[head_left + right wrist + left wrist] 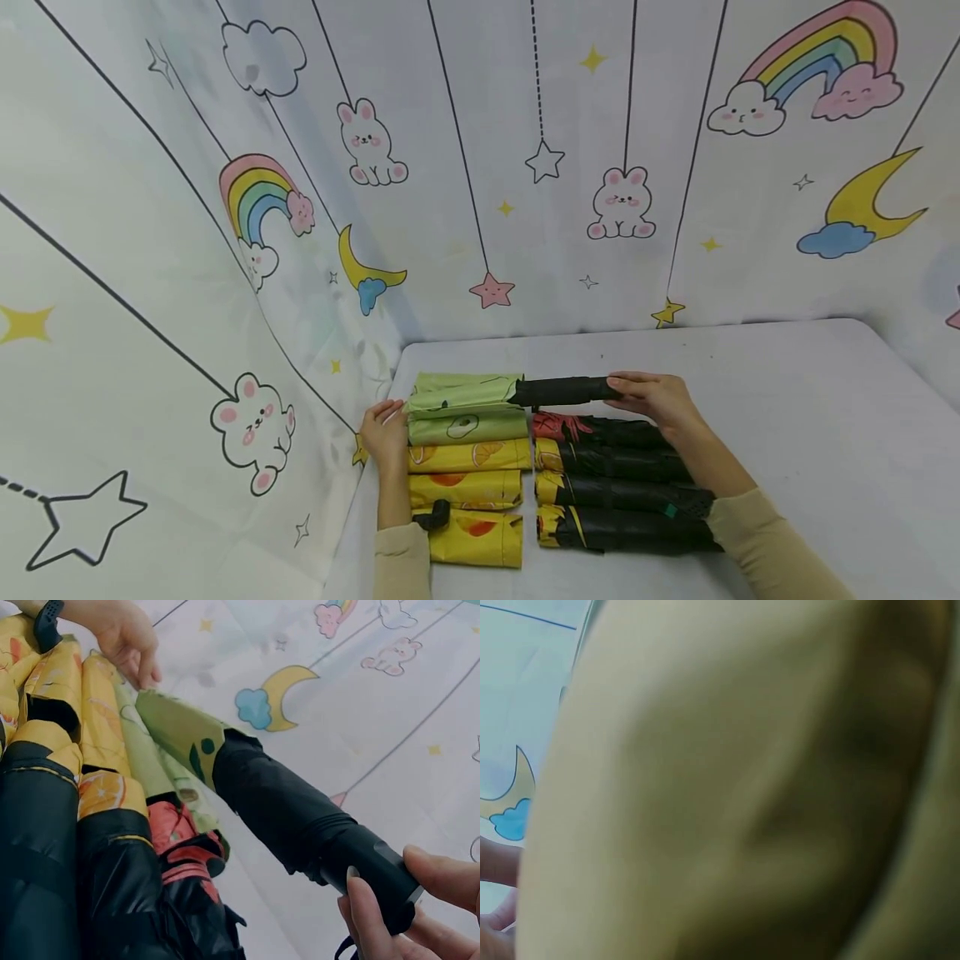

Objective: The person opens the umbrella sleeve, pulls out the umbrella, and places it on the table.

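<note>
A black folded umbrella (562, 391) lies partly inside a light green sleeve (465, 395), held level above the back of the table. My right hand (663, 400) grips the umbrella's black handle end (371, 874) between thumb and fingers. At the other end, the fingertips of my left hand (386, 433) pinch the closed end of the green sleeve, as the right wrist view also shows. Directly below lies another green sleeve (461, 427) with an avocado print. The left wrist view is mostly blocked by beige cloth (705, 780).
In front lie several yellow fruit-print sleeves (468, 456) in a left column. To their right is a column of black folded umbrellas (630, 529) with yellow ends, plus a red-and-black one (562, 427). A printed white curtain (450, 167) hangs behind the white table (810, 433) and along its left side.
</note>
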`<state>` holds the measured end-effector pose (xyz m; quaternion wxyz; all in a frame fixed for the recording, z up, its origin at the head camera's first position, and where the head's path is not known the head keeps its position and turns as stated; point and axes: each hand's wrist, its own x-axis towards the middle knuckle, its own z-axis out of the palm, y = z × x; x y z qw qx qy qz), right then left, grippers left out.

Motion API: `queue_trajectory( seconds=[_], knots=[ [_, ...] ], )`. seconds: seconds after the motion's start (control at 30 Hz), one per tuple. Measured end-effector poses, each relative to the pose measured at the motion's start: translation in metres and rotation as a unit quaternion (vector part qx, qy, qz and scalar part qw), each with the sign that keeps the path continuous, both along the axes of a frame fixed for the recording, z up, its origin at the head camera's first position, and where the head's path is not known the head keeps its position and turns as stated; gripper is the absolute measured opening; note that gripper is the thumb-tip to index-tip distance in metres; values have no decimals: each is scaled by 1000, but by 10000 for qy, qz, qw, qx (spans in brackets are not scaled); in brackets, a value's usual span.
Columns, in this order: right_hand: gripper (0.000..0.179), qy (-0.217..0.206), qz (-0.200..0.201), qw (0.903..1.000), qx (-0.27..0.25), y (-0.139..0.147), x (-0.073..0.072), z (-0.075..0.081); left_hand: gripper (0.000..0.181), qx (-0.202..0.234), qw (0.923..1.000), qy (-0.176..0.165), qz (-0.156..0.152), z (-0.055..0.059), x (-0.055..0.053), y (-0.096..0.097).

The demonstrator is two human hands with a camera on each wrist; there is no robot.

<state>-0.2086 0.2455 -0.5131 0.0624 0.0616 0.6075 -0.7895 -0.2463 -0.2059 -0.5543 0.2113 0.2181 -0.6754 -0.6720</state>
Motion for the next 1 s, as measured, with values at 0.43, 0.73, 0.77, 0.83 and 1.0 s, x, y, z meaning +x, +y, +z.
queue_trajectory(
  seconds=[0.43,0.73,0.77,0.83,1.0],
  knots=[
    [60,5,52,10000,84,16,8,-1,35,29,10000,-7,-90,-1,1,-2],
    [42,72,25,10000,25,28,13,1,32,59,9999,17,-85,3,2,-2],
    [39,73,9,10000,29,29,14,1,32,29,10000,26,-81,2,2,-2],
    [38,120,32,9999,100,32,15,1,32,-26,9999,54,-83,2,3,-2],
    [30,209,23,9997,160,38,16,1,30,-59,9999,82,-78,4,4,-1]
  ],
)
